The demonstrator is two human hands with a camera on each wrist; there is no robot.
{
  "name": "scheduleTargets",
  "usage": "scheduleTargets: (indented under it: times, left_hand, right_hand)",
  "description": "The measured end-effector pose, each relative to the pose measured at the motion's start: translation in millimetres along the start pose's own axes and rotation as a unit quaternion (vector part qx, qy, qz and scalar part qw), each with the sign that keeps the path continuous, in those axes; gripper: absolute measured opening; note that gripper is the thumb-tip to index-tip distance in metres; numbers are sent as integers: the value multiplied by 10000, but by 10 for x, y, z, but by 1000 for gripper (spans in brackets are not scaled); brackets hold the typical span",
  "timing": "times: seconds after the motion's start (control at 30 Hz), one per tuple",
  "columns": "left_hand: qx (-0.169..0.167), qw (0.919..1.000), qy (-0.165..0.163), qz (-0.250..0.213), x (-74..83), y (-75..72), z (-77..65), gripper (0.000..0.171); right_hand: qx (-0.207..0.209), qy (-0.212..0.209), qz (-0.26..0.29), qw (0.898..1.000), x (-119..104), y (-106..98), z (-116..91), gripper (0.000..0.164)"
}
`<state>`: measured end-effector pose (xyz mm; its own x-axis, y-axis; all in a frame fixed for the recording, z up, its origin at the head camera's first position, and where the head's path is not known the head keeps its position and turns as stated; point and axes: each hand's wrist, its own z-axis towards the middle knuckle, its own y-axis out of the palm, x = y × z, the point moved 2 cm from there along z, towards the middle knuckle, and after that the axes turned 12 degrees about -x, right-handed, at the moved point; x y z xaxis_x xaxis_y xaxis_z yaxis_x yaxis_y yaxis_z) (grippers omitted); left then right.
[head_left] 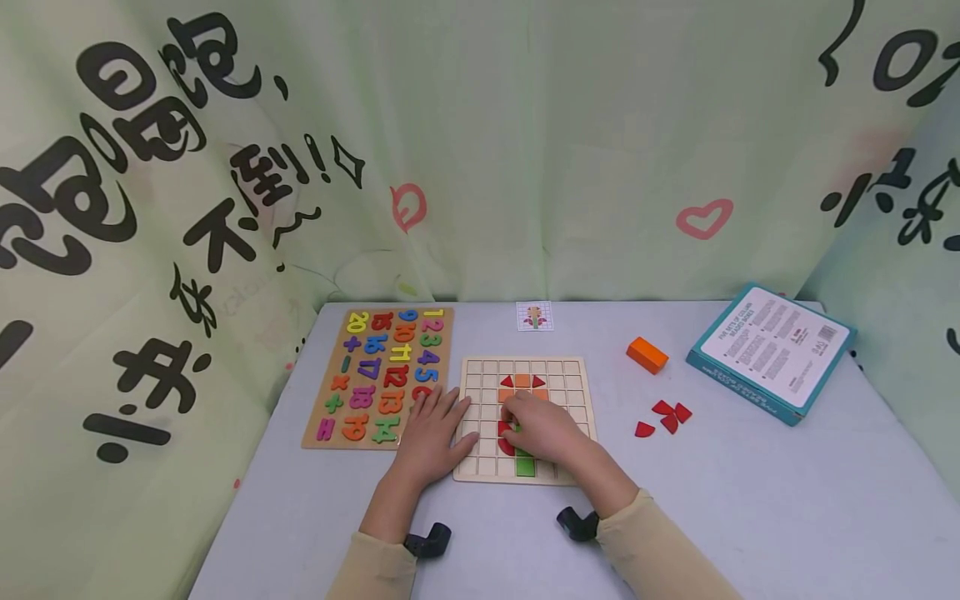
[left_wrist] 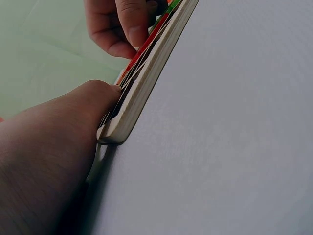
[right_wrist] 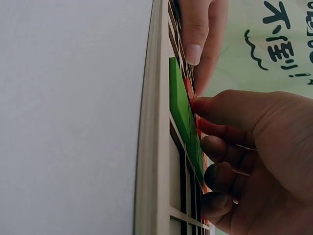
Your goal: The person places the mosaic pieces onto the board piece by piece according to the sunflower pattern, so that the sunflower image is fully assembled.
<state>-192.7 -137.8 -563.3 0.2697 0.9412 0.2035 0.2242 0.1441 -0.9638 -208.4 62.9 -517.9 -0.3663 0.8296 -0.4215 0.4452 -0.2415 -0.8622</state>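
A wooden grid board (head_left: 477, 471) lies in the middle of the table, with orange squares (head_left: 522, 381), red triangles (head_left: 538, 382), green pieces (head_left: 525, 467) and red rounded pieces (head_left: 506, 447) set in its cells. My right hand (head_left: 546, 427) is over the board, its fingers curled and hiding part of the pattern. In the right wrist view its thumb and forefinger pinch a red piece at the board's surface, beside a green piece (right_wrist: 182, 105). My left hand (head_left: 433, 433) lies spread, its thumb on the board's left edge (left_wrist: 142, 83) and its fingers over the number board (head_left: 315, 437).
Colourful numbers and signs fill the number board at the left. A small pattern card (head_left: 534, 316) lies behind the grid. To the right are an orange block (head_left: 647, 355), several loose red pieces (head_left: 670, 423) and a teal box (head_left: 772, 350). A printed curtain (head_left: 600, 167) hangs behind the table.
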Motion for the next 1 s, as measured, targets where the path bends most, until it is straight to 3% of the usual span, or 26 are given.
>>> scheduleTargets:
  times: [0.23, 0.47, 0.73, 1.0]
  left_hand:
    - [20, 10000, 16, -15, 1, -1, 0, 67]
    - [66, 10000, 24, -23, 7, 0, -8, 67]
    - [78, 10000, -10, -5, 6, 26, -2, 67]
    - [116, 9999, -32, 17, 8, 19, 3, 67]
  right_hand:
    - [34, -9, 125, 9999, 43, -11, -9, 17]
    - [211, 126, 531, 9983, 269, -205, -182, 10]
    - [140, 461, 758, 9960, 785, -395, -526, 16]
    - [13, 635, 931, 9936, 1388, -448, -860, 17]
